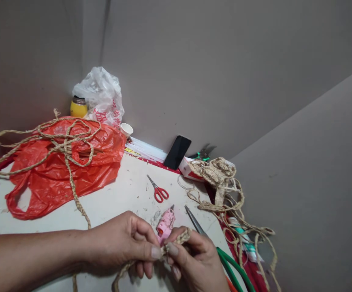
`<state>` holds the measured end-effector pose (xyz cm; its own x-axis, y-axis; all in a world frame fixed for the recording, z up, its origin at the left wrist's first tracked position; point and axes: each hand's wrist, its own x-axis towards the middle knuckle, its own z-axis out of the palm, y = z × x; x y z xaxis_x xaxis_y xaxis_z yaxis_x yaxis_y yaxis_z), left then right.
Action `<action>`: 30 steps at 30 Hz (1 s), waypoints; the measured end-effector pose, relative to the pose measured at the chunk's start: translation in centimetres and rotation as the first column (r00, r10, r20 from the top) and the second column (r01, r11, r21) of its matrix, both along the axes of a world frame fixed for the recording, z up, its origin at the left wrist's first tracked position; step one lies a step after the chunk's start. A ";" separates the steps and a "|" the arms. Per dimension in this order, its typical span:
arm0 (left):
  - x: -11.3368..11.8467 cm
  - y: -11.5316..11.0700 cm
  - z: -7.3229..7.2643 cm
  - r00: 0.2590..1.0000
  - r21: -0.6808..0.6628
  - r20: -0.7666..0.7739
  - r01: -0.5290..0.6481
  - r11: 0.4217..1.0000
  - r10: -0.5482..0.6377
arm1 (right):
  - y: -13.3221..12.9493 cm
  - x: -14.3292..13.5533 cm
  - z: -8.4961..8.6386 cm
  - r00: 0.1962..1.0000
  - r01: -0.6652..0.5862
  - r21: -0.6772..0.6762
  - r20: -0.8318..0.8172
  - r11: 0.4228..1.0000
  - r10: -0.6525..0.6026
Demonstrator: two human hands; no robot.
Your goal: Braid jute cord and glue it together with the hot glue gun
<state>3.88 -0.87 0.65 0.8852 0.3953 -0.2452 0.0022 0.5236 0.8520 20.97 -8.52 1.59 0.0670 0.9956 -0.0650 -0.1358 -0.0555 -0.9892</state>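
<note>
My left hand (pixel 130 243) pinches a braided straw cord between thumb and fingers. Close beside it, my right hand (pixel 194 257) grips the same braided cord (pixel 182 237), whose short end pokes up past the fingers. More of the cord hangs below my left hand. Behind the hands lies a pink glue gun (pixel 165 223), its nozzle pointing away and its rear hidden by my fingers. Large shears with green handles (pixel 233 267) lie by my right hand, partly covered by it. Small red-handled scissors (pixel 158 190) rest farther back on the white table (pixel 103 211).
A red plastic bag (pixel 103 162) carries loops of braided cord (pixel 72 142). Behind stand a yellow jar (pixel 78 107), a white plastic bag (pixel 101 91) and a paper cup (pixel 126 129). A phone (pixel 178 152) leans by the wall; coiled straw pieces (pixel 220 172) and green-handled pliers (pixel 204 152) lie right.
</note>
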 end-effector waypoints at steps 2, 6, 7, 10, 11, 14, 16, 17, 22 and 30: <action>0.0 -0.1 0.0 1.000 0.007 -0.015 0.004 1.000 -0.004 | -0.1 0.0 0.0 1.000 -0.003 0.014 0.031 1.000 0.003; 0.0 0.2 0.1 0.999 0.022 -0.045 -0.021 1.000 0.022 | 0.1 0.4 -0.4 1.000 -0.008 -0.048 -0.015 0.999 0.007; -0.1 0.4 0.2 0.998 0.031 -0.051 -0.031 0.999 0.033 | 0.3 0.6 -0.5 0.999 -0.007 -0.064 -0.042 0.998 0.005; -0.2 0.7 0.3 0.995 0.074 -0.075 -0.062 0.995 0.067 | 0.6 1.2 -0.4 0.995 0.016 -0.083 -0.094 0.996 -0.024; -0.2 0.8 0.4 0.994 0.082 -0.082 -0.070 0.994 0.076 | 0.7 1.3 -0.3 0.996 0.024 -0.089 -0.089 0.996 -0.032; -0.2 0.9 0.6 0.993 0.061 -0.085 -0.080 0.995 0.085 | 0.6 1.5 0.5 0.996 0.085 -0.048 0.004 0.995 -0.085; -0.2 1.1 0.8 0.991 0.051 -0.086 -0.096 0.994 0.100 | 0.4 1.4 1.1 0.979 0.161 0.014 0.121 0.987 -0.162; -0.1 1.1 0.8 0.989 0.060 -0.088 -0.112 0.992 0.118 | 0.3 1.4 1.5 0.963 0.197 0.044 0.179 0.979 -0.202; -0.2 1.2 1.0 0.967 0.263 -0.093 -0.208 0.942 0.239 | 0.2 2.5 3.0 0.820 0.138 0.163 0.534 0.977 -0.204; -0.9 0.5 0.3 0.975 0.910 -0.023 -0.072 0.408 0.223 | -0.4 3.3 4.3 0.344 -0.381 0.476 0.869 0.793 -0.356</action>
